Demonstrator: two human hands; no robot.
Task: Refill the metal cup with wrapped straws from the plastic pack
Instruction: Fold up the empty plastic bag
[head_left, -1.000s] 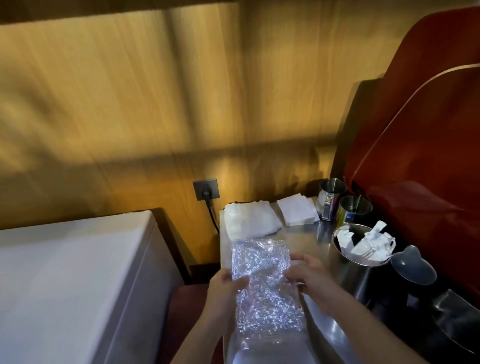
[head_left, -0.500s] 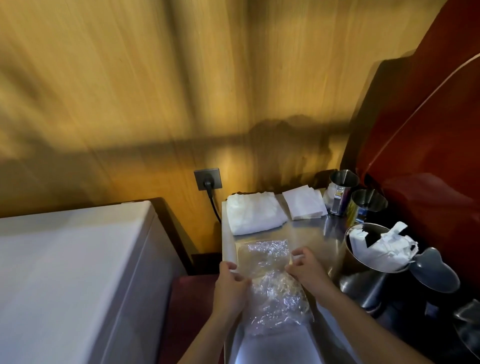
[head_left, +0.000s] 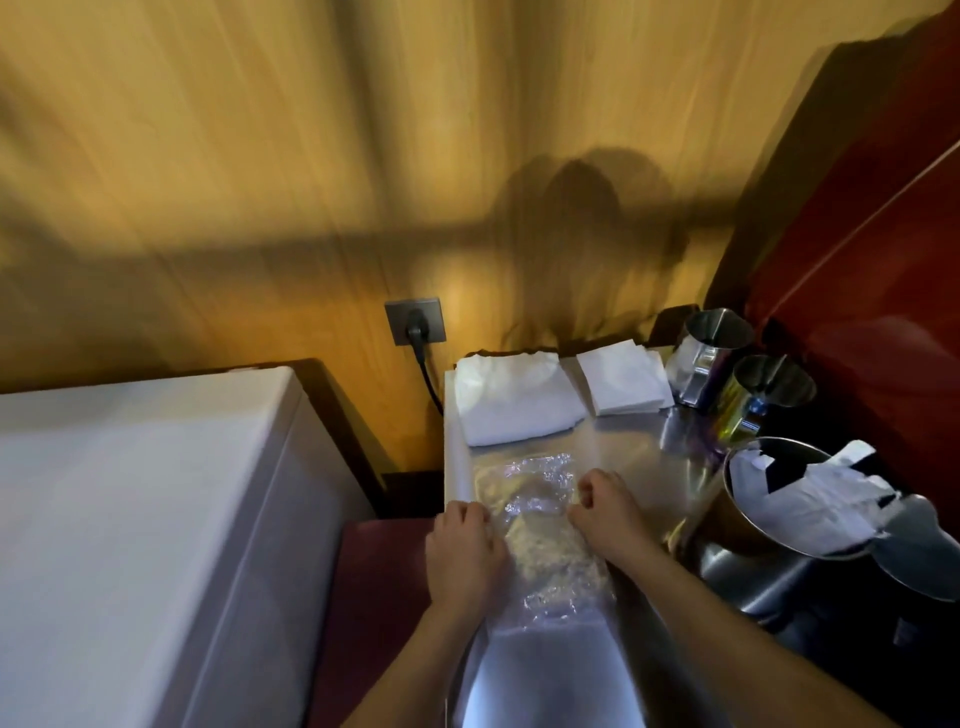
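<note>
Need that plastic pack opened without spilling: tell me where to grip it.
Grip the plastic pack at its far end, one side edge per hand, from above. It lies flat on the steel counter, and the left hand and right hand already pinch there.

A wood-grain wall (head_left: 260, 156) glowed amber under warm light, crossed by dark shadows. A grey socket (head_left: 414, 321) held a black plug, its cord dropping behind the steel tabletop (head_left: 623, 447). A white cabinet (head_left: 130, 519) stood left; a glossy red panel (head_left: 872, 260) rose right.
</note>
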